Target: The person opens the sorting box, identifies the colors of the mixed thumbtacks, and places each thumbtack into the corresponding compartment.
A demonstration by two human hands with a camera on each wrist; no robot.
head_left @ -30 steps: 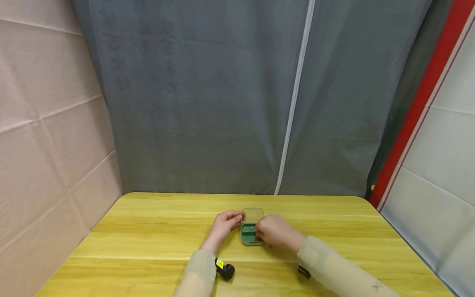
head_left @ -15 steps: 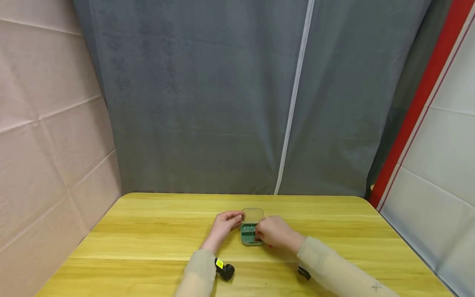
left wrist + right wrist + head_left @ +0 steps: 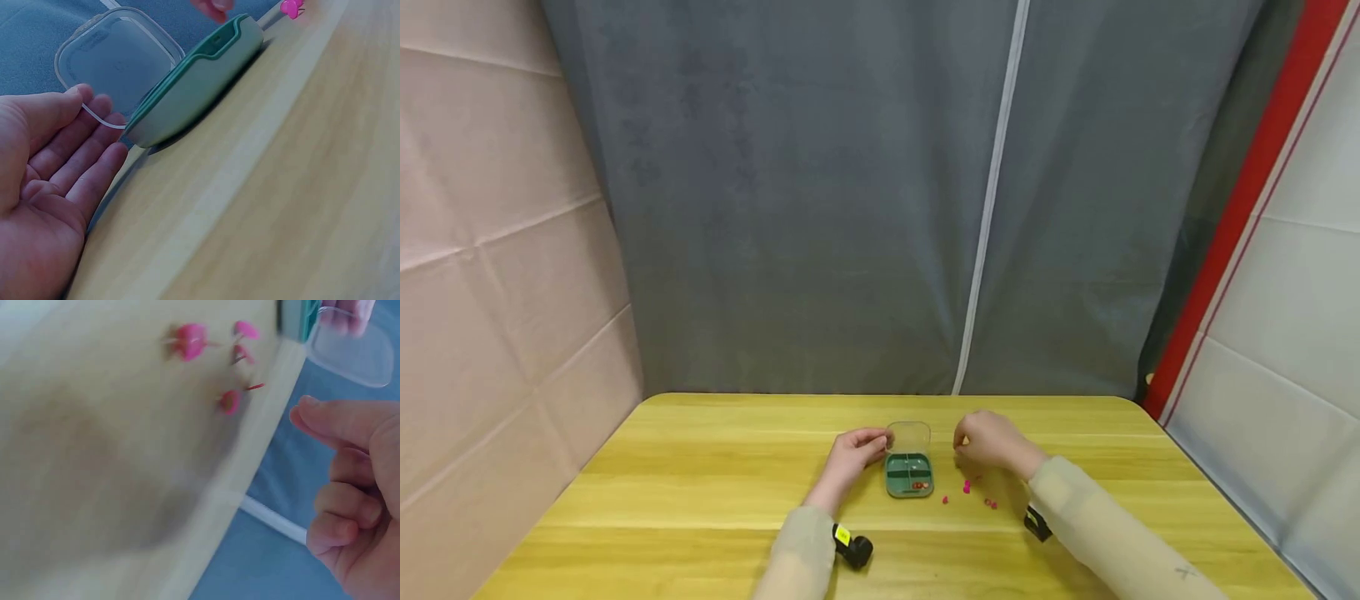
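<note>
**Hands either side of an open pin box**

While the left hand [image 3: 852, 455] lies with relaxed, straight fingers [image 3: 75, 169] against the left edge of a small green plastic box [image 3: 910, 476], its fingertips touch the rim of the box's clear, rounded-square lid [image 3: 909, 435], which stands raised at the far side. The right hand [image 3: 992, 442] hovers to the right of the box, apart from it, fingers loosely curled; whether anything sits between thumb and fingers cannot be told from these views.

Inside the green box, in the head view, dividers split the tray into compartments, and a few small red pieces [image 3: 919, 485] sit in the near right one. On the yellow wooden tabletop [image 3: 700, 475], just right of the box and near the right hand, several pink push pins [image 3: 967, 487] lie scattered, none touching the box. Beyond the far edge of the tabletop hangs a grey fabric curtain [image 3: 820, 208] with a white vertical seam [image 3: 992, 208].
</note>
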